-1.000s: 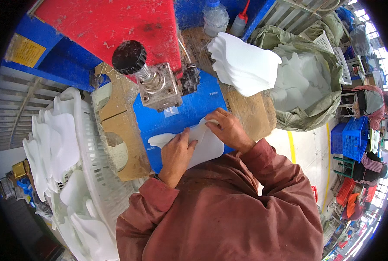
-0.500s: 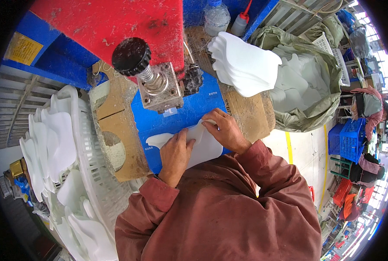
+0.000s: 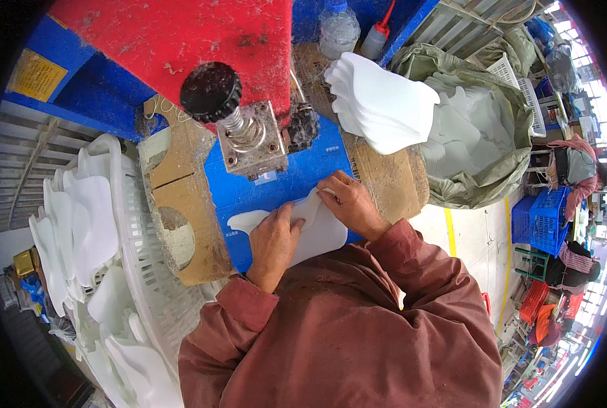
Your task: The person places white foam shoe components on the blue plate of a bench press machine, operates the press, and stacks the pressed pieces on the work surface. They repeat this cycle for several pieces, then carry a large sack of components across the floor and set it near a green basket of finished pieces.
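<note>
A curved white sheet piece [image 3: 326, 231], soft-looking like foam or padding, lies on the blue board [image 3: 310, 165] under a machine head. My left hand [image 3: 275, 239] grips the piece's left part, with thumb and fingers closed on it. At the upper right edge, my right hand [image 3: 353, 205] pinches the piece between thumb and fingers. The near edge of the piece is covered by my brown sleeves and clothing. Just beyond my hands is the metal machine head [image 3: 254, 139] with its black knob [image 3: 211, 92].
A stack of similar white pieces [image 3: 382, 103] sits on cardboard [image 3: 388, 178] at right. Beyond it stands a green sack [image 3: 466, 194] of white pieces. On the left is a white plastic basket [image 3: 137, 238] holding more. A bottle [image 3: 339, 32] stands behind, beside the red machine arm [image 3: 174, 41].
Both hands stay on the white piece in nearly the same pose. The view has shifted very slightly.
</note>
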Available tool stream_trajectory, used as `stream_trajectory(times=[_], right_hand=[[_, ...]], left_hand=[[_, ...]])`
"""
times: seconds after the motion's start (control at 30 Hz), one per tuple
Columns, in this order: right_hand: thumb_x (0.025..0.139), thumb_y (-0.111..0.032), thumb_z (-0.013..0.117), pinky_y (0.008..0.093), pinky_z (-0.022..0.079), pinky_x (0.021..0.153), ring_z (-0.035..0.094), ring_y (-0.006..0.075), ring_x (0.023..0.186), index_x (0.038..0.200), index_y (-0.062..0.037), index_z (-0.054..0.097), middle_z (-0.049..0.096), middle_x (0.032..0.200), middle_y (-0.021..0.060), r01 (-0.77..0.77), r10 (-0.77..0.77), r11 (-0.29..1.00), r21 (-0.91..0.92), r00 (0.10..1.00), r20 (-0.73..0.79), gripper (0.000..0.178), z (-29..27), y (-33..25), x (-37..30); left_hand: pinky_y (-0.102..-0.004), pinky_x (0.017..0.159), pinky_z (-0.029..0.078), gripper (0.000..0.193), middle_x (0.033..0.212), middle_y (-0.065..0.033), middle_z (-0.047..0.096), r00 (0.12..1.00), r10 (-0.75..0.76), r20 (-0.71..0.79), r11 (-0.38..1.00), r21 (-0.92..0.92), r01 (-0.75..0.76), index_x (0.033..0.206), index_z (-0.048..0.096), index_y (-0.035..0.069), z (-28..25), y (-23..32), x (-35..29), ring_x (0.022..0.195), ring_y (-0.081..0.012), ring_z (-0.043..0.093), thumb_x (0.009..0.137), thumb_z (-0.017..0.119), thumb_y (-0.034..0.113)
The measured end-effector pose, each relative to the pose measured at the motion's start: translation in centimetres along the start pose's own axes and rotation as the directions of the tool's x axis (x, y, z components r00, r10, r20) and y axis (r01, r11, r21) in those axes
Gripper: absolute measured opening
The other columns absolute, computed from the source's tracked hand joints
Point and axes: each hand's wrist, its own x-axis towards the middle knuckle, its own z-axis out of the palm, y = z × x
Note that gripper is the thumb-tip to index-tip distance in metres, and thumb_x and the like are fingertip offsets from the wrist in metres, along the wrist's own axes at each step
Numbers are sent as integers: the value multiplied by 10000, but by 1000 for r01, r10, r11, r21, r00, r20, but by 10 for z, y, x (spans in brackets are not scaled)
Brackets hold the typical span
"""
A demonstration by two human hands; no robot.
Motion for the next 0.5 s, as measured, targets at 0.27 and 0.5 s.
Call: stream_trajectory(times=[0.27,0.5], right_hand=[[959,-91,685,459,572,722,678,357,901,1037,-54,663,632,1007,121,81,-81,977,-195,997,11,88,3,-2,0],[948,-100,687,454,575,691,680,346,866,1041,-67,665,618,996,108,92,-81,947,-307,996,47,101,5,0,3]], left_hand=[[-478,763,592,370,1062,-176,757,1000,-11,26,1000,24,11,1252,684,48,-6,6,0,914,-383,741,924,758,204],[-479,761,580,316,1068,-186,747,992,95,-87,994,53,-91,1224,693,46,-6,26,-2,906,-393,725,930,740,150]])
